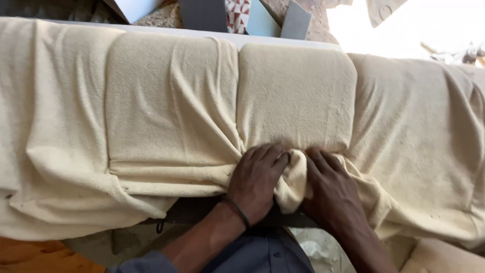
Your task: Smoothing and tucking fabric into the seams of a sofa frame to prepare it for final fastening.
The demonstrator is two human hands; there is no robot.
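Cream cloth (283,101), bunched over cushions

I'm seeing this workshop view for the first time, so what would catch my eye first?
The cream fabric draped over padded cushions fills nearly the whole view. At lower centre, the left hand and the right hand press either side of a bunched fold where two cushions meet. Grey panels lean beyond the top edge.
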